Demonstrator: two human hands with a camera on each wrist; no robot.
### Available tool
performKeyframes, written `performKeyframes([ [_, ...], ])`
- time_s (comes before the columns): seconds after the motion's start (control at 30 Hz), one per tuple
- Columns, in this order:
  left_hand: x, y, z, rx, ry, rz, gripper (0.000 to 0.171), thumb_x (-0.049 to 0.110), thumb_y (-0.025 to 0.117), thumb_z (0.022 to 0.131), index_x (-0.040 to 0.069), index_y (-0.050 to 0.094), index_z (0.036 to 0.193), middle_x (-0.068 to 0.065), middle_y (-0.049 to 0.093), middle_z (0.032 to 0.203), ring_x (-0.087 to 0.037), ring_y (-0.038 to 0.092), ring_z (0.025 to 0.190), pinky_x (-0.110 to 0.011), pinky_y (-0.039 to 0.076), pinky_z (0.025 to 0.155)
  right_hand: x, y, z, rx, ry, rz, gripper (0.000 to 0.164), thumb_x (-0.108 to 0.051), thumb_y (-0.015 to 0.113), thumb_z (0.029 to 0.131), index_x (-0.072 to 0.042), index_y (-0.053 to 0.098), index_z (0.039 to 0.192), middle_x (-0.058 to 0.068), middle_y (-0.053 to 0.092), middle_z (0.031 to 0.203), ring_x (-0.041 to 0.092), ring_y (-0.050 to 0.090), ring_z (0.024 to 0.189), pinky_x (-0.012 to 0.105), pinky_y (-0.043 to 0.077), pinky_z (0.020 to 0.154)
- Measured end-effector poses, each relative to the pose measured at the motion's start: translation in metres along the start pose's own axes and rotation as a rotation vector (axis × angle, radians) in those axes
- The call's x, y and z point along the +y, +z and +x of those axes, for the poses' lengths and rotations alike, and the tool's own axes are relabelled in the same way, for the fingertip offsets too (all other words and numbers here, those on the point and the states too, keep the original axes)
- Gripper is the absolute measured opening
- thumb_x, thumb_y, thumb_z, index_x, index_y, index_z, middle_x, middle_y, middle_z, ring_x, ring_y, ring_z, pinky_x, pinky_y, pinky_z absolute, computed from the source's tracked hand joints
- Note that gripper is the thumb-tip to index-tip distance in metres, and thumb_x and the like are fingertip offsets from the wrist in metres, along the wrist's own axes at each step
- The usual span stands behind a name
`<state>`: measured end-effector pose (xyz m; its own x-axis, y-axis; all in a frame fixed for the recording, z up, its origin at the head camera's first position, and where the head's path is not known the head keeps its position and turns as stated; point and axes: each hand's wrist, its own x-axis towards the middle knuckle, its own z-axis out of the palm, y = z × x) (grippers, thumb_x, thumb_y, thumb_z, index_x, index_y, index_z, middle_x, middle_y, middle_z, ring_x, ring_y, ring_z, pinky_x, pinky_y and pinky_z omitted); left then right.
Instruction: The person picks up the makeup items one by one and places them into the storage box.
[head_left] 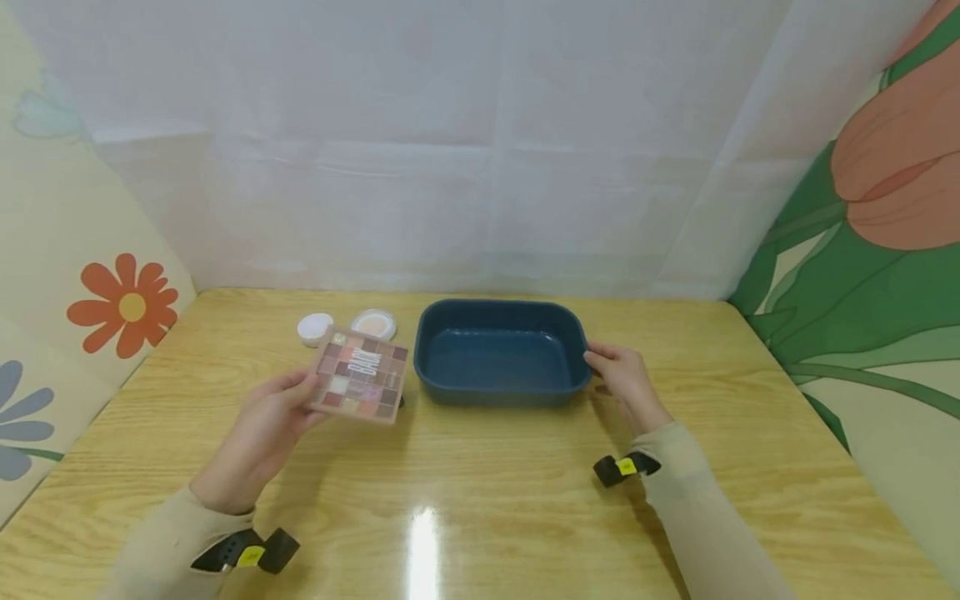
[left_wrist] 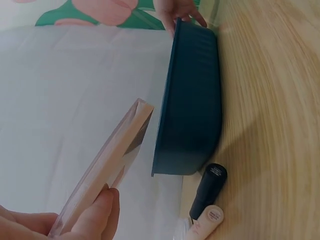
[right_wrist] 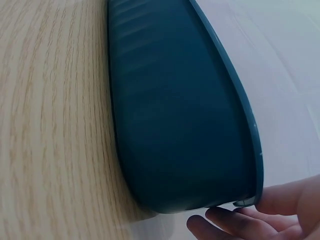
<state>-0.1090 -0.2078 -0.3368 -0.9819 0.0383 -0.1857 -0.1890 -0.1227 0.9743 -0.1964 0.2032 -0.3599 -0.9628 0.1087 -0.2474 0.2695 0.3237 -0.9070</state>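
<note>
My left hand (head_left: 262,429) holds an eyeshadow palette (head_left: 363,385) by its left edge, thumb on top. The palette is tilted above the table, its clear lid showing rows of brown and pink shades; in the left wrist view the palette (left_wrist: 102,167) appears edge-on, with fingers pinching its lower end. A dark blue rectangular bin (head_left: 502,397) stands on the table to the right of it, with nothing inside. At the bin's right end, my right hand (head_left: 626,383) grips the rim; the right wrist view shows its thumb (right_wrist: 282,200) at the lip and fingers under it.
Behind the palette are a white round jar (head_left: 313,328) and a round compact (head_left: 375,323). The left wrist view shows a black-capped tube (left_wrist: 209,187) and a pale pink tube (left_wrist: 206,222) lying near the bin. A white cloth (head_left: 450,167) hangs behind the table.
</note>
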Motion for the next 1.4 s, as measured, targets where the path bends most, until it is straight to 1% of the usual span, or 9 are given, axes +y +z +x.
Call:
performKeyframes([
  [0.27, 0.006, 0.012, 0.001, -0.035, 0.003, -0.029, 0.05, 0.013, 0.03, 0.107, -0.017, 0.018, 0.145, 0.002, 0.061, 0.11, -0.003, 0.061, 0.099, -0.022, 0.05, 0.091, 0.001, 0.0, 0.001, -0.005, 0.007, -0.009, 0.043, -0.016, 0.047, 0.103, 0.002, 0.045, 0.142, 0.022, 0.046, 0.142, 0.031, 0.048, 0.124, 0.037, 0.051, 0.083],
  [0.67, 0.007, 0.026, 0.003, -0.067, -0.014, -0.06, 0.048, 0.011, 0.03, 0.106, -0.016, 0.02, 0.145, 0.004, 0.064, 0.105, -0.004, 0.062, 0.098, -0.022, 0.05, 0.092, 0.0, 0.0, 0.001, -0.006, 0.0, -0.02, 0.043, -0.017, 0.047, 0.103, 0.002, 0.046, 0.141, 0.023, 0.047, 0.142, 0.032, 0.049, 0.124, 0.037, 0.05, 0.083],
  [0.73, 0.009, 0.029, 0.003, -0.074, -0.019, -0.053, 0.048, 0.011, 0.03, 0.106, -0.015, 0.021, 0.146, 0.0, 0.063, 0.112, -0.004, 0.061, 0.1, -0.022, 0.049, 0.093, 0.0, 0.0, 0.001, -0.008, 0.0, -0.016, 0.043, -0.017, 0.047, 0.103, 0.002, 0.046, 0.141, 0.023, 0.047, 0.142, 0.032, 0.049, 0.124, 0.037, 0.05, 0.083],
  [0.8, 0.01, 0.033, 0.004, -0.084, -0.022, -0.05, 0.048, 0.011, 0.03, 0.106, -0.013, 0.02, 0.147, -0.011, 0.058, 0.124, -0.004, 0.06, 0.102, -0.023, 0.048, 0.095, 0.0, 0.0, 0.001, -0.01, -0.001, -0.014, 0.043, -0.017, 0.047, 0.103, 0.002, 0.045, 0.142, 0.023, 0.046, 0.143, 0.032, 0.048, 0.124, 0.038, 0.05, 0.084],
  [0.9, 0.012, 0.038, 0.004, -0.105, -0.026, -0.043, 0.048, 0.012, 0.028, 0.107, -0.012, 0.02, 0.148, -0.024, 0.042, 0.142, -0.004, 0.058, 0.106, -0.023, 0.045, 0.099, -0.001, 0.0, 0.0, -0.012, 0.003, -0.009, 0.043, -0.017, 0.046, 0.103, 0.002, 0.045, 0.143, 0.023, 0.045, 0.143, 0.032, 0.047, 0.125, 0.039, 0.05, 0.086],
  [0.97, 0.012, 0.041, 0.005, -0.119, -0.032, -0.043, 0.048, 0.012, 0.027, 0.107, -0.011, 0.019, 0.148, -0.027, 0.032, 0.148, -0.004, 0.057, 0.109, -0.023, 0.043, 0.1, -0.001, 0.0, 0.0, -0.012, 0.0, -0.01, 0.044, -0.016, 0.046, 0.103, 0.002, 0.044, 0.142, 0.023, 0.045, 0.143, 0.033, 0.047, 0.125, 0.039, 0.05, 0.086],
  [1.1, 0.014, 0.048, 0.006, -0.132, -0.046, -0.047, 0.048, 0.01, 0.027, 0.106, -0.011, 0.019, 0.148, -0.028, 0.029, 0.151, -0.012, 0.052, 0.12, -0.024, 0.042, 0.102, -0.001, 0.001, 0.0, -0.012, -0.002, -0.014, 0.043, -0.016, 0.047, 0.103, 0.003, 0.045, 0.142, 0.023, 0.046, 0.142, 0.032, 0.048, 0.123, 0.038, 0.051, 0.084],
  [1.23, 0.016, 0.053, 0.007, -0.139, -0.054, -0.067, 0.048, 0.009, 0.027, 0.106, -0.01, 0.018, 0.149, -0.026, 0.028, 0.152, -0.026, 0.038, 0.135, -0.026, 0.04, 0.104, 0.0, 0.0, 0.001, -0.014, 0.001, -0.015, 0.043, -0.017, 0.047, 0.103, 0.002, 0.045, 0.142, 0.023, 0.046, 0.143, 0.031, 0.048, 0.124, 0.037, 0.051, 0.083],
  [1.4, 0.018, 0.059, 0.009, -0.157, -0.053, -0.113, 0.049, 0.006, 0.025, 0.105, -0.01, 0.014, 0.15, -0.026, 0.024, 0.154, -0.033, 0.028, 0.14, -0.03, 0.036, 0.108, 0.0, 0.0, 0.001, -0.018, -0.006, -0.015, 0.044, -0.017, 0.047, 0.103, 0.002, 0.044, 0.143, 0.023, 0.045, 0.144, 0.031, 0.048, 0.124, 0.038, 0.051, 0.084],
])
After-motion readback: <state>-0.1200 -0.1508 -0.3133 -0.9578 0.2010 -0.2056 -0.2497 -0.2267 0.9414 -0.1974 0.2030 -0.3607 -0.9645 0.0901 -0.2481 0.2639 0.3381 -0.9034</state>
